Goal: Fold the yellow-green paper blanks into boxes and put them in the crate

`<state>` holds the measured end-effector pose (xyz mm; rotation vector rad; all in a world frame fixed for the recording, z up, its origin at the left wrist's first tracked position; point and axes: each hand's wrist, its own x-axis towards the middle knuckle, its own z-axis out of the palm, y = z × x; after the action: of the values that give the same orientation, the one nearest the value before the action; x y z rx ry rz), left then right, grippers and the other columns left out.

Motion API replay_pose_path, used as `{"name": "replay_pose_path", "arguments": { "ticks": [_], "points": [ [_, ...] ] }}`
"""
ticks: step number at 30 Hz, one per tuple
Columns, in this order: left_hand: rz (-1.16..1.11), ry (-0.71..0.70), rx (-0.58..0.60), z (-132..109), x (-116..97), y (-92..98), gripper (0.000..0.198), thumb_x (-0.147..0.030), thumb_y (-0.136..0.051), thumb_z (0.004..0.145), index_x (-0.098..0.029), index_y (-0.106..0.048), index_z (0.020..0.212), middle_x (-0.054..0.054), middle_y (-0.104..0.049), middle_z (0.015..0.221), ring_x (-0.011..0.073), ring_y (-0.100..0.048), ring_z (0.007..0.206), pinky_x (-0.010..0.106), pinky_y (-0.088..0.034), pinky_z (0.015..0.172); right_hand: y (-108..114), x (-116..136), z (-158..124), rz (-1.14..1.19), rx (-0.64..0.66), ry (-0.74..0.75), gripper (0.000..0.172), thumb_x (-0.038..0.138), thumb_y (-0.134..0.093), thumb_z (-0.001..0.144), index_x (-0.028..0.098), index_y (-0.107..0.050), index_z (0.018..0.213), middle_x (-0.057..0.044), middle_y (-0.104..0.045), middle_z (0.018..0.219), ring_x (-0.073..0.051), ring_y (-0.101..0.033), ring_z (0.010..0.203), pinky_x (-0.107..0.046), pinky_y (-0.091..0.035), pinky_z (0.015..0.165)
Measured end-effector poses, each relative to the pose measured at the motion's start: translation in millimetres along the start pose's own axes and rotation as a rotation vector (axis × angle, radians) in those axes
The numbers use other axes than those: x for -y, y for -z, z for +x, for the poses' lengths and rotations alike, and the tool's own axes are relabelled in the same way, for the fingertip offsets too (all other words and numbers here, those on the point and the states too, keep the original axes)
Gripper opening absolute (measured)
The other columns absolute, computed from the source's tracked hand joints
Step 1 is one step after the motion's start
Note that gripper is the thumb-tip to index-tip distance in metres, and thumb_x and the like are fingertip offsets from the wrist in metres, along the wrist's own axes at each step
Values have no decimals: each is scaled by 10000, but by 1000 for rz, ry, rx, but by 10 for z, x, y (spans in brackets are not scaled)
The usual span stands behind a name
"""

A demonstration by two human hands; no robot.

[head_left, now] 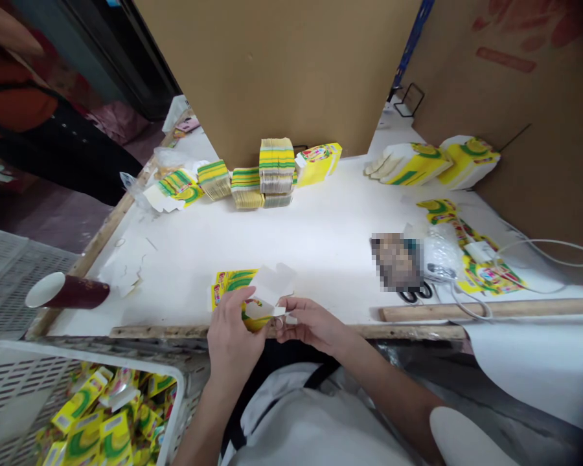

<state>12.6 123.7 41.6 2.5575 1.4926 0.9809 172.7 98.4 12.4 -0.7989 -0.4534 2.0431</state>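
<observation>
Near the front edge of the white table, my left hand (236, 330) is closed around a small yellow and green carton (258, 318) with its white end flaps spread. At the carton's right end, the fingers of my right hand (308, 325) pinch a white flap (278, 312). Whether those fingers also hold something small inside is hidden. Just behind my left hand lie more flat yellow cartons (227, 279), partly covered by the fingers and the raised white flaps.
Stacks of yellow-green cards (276, 168) and cartons (412, 162) line the back, against a cardboard panel (282, 71). A dark red paper cup (85, 291) lies at left. Below it, a white basket (177, 382) holds filled cartons. Scissors (415, 293) and cables lie right. Another person stands far left.
</observation>
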Motion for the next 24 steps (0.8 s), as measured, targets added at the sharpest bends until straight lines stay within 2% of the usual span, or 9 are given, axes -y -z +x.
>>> {"name": "replay_pose_path", "arguments": {
  "ticks": [3, 6, 9, 12, 15, 17, 20, 22, 24],
  "points": [
    [-4, 51, 17, -10, 26, 2, 501, -185, -658, 692, -172, -416, 1130, 103, -560, 1021, 246, -589, 966, 348, -493, 780, -10, -2, 8, -88, -44, 198, 291, 263, -760, 620, 172, -592, 840, 19, -604, 790, -92, -553, 708, -216, -427, 668],
    [-6, 24, 9, -9, 14, -15, 483, -204, -672, 678, -175, -431, 1095, 93, -569, 993, 239, -603, 938, 335, -497, 764, -60, 14, 45, -172, -53, 347, 268, 327, -744, 652, 175, -597, 816, 9, -619, 803, -121, -557, 769, -241, -427, 717],
    [-19, 24, 16, -13, -33, -33, 434, -227, -673, 681, -184, -437, 1043, 75, -576, 942, 229, -616, 885, 320, -502, 726, -141, 25, 98, -183, -35, 370, 293, 344, -732, 662, 180, -614, 875, -8, -657, 845, -151, -588, 810, -304, -434, 814],
    [-39, 48, 77, -38, -84, -34, 417, -194, -665, 661, -194, -425, 1002, 59, -573, 909, 224, -625, 836, 306, -502, 672, -208, 22, 148, -158, -15, 352, 294, 330, -721, 670, 176, -639, 907, -27, -679, 903, -177, -610, 878, -359, -418, 905],
    [-33, 98, 132, -58, -117, -21, 410, -169, -658, 637, -206, -411, 963, 43, -569, 875, 226, -629, 793, 308, -497, 641, -225, 23, 177, -166, 22, 319, 294, 348, -700, 691, 163, -663, 916, -43, -688, 921, -196, -618, 924, -388, -408, 946],
    [-29, 132, 167, -57, -124, -14, 387, -170, -648, 634, -214, -402, 931, 37, -571, 863, 232, -628, 779, 315, -494, 629, -216, 33, 171, -222, 47, 332, 351, 371, -678, 713, 160, -658, 992, -57, -687, 973, -210, -615, 971, -400, -405, 965],
    [-47, 172, 254, -52, -109, -31, 353, -188, -615, 655, -214, -399, 933, 38, -575, 856, 234, -622, 750, 323, -487, 601, -209, 43, 107, -375, 75, 386, 483, 366, -595, 792, 183, -534, 1235, -85, -614, 1195, -222, -557, 1122, -411, -373, 1021],
    [-91, 156, 293, -62, -85, -72, 303, -196, -570, 694, -205, -421, 958, 44, -577, 836, 230, -615, 734, 327, -488, 593, -219, 32, 42, -578, 93, 446, 604, 305, -556, 825, 198, -352, 1384, -102, -464, 1380, -227, -451, 1253, -422, -315, 1074],
    [-141, 74, 275, -80, -64, -126, 246, -190, -525, 727, -198, -460, 964, 60, -577, 829, 234, -609, 761, 339, -496, 621, -235, 7, -12, -839, 104, 534, 698, 215, -536, 829, 179, -208, 1444, -120, -295, 1486, -233, -297, 1357, -429, -243, 1117]
  ]
}}
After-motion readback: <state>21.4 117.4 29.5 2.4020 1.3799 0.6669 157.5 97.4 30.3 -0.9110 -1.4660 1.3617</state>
